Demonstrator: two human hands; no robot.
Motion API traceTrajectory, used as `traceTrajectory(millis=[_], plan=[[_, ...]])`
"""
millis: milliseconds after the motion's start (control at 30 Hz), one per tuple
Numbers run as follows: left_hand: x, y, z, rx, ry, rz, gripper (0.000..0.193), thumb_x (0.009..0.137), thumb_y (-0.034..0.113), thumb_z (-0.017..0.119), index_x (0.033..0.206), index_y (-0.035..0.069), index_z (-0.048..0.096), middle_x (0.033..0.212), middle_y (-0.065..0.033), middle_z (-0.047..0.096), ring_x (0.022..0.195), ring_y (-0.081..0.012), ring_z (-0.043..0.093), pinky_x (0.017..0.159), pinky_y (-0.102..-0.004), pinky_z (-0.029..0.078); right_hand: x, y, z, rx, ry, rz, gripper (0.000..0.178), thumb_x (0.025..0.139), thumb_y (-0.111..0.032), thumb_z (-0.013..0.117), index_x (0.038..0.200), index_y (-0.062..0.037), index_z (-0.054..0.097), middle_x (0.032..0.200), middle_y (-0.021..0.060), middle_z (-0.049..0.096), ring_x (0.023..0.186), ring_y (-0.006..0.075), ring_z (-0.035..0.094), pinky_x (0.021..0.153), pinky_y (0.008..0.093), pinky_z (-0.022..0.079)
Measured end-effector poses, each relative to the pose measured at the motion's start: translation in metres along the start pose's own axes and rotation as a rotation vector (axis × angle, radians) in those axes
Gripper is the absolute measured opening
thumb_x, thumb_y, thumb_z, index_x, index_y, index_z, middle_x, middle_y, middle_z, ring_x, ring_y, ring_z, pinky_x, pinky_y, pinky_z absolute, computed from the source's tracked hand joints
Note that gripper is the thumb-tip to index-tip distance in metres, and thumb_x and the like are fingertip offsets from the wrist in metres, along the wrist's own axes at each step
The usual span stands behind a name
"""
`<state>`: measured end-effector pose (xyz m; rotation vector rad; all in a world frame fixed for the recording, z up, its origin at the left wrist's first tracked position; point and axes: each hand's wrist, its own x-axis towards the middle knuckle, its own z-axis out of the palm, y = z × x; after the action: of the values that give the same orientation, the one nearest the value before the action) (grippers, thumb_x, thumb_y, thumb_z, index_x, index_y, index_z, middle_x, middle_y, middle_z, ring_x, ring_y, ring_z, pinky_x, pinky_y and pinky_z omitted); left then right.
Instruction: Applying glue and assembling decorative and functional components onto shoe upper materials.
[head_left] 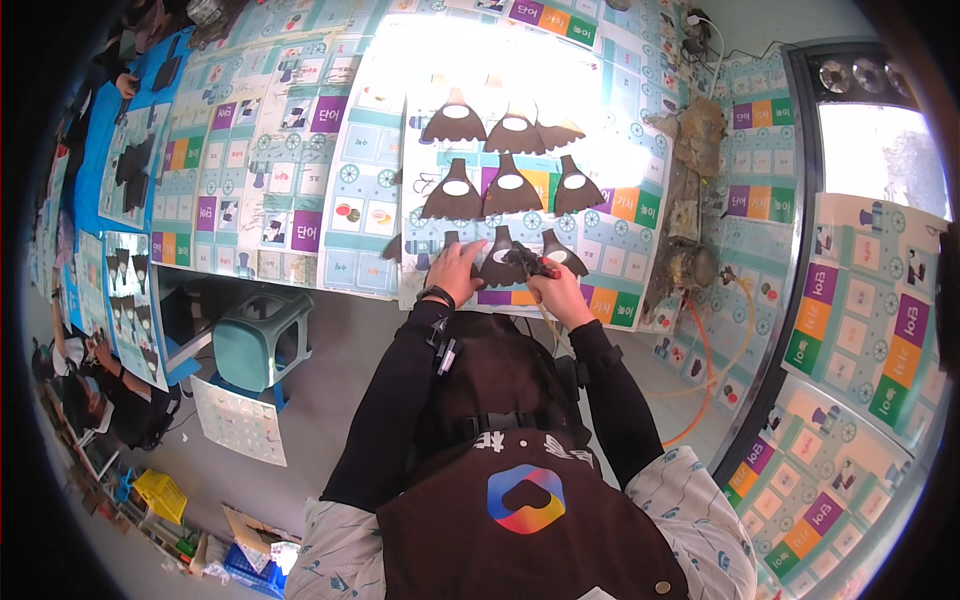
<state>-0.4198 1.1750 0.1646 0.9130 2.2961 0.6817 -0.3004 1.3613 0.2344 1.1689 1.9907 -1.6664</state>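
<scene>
Dark brown fan-shaped pieces with scalloped lower edges, most with a white oval, lie in three rows on the patterned table covering. My left hand rests at the left end of the nearest row, fingers spread over a brown piece that it partly hides. In my right hand is a small dark spray gun with a red part, its nozzle end over the middle piece of that row. A thin hose hangs below the right hand. Behind that hand, another piece is partly covered.
Strong light washes out the table's far part. Crusted lumpy objects line its right edge, with orange and yellow hoses hanging there. A teal stool stands on the floor at left. Other people work at tables further left.
</scene>
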Motion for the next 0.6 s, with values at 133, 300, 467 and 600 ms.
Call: traceTrajectory(millis=[133,300,467,600], plan=[[-0.001,-0.002,0.0,-0.006,-0.015,-0.017,0.076,0.071,0.015,0.079,0.137,0.024,0.043,0.107,-0.0119,0.051,0.105,-0.0328,0.054,0.089,-0.0426,0.046,-0.005,-0.008,0.001,-0.126,-0.03,-0.009,0.034,0.075,-0.014,0.063,0.104,0.0037,0.062,0.074,0.0166,0.062,0.068,0.024,0.059,0.067,0.0338,0.047],[0.0,0.002,-0.002,-0.001,-0.021,-0.016,0.076,0.071,0.015,0.079,0.137,0.024,0.043,0.109,-0.0122,0.051,0.106,-0.0328,0.054,0.09,-0.0423,0.046,0.0,0.001,-0.004,-0.095,0.005,0.001,0.035,0.074,-0.014,0.063,0.104,0.0035,0.062,0.079,0.0191,0.064,0.075,0.0289,0.062,0.073,0.0349,0.048],[-0.001,0.001,-0.002,-0.013,-0.023,-0.024,0.076,0.071,0.015,0.079,0.137,0.024,0.043,0.109,-0.0124,0.051,0.107,-0.0329,0.054,0.091,-0.0423,0.045,-0.008,-0.006,-0.006,-0.178,0.034,-0.019,0.034,0.074,-0.014,0.063,0.103,0.0036,0.062,0.077,0.0173,0.063,0.071,0.0258,0.059,0.071,0.0342,0.047],[0.001,0.003,-0.003,-0.004,-0.021,-0.008,0.075,0.072,0.015,0.079,0.137,0.024,0.043,0.109,-0.0123,0.051,0.107,-0.0328,0.053,0.091,-0.0424,0.045,-0.002,0.002,-0.012,-0.087,0.018,0.019,0.033,0.073,-0.014,0.062,0.101,0.0035,0.062,0.073,0.0157,0.062,0.069,0.024,0.058,0.07,0.0342,0.047]])
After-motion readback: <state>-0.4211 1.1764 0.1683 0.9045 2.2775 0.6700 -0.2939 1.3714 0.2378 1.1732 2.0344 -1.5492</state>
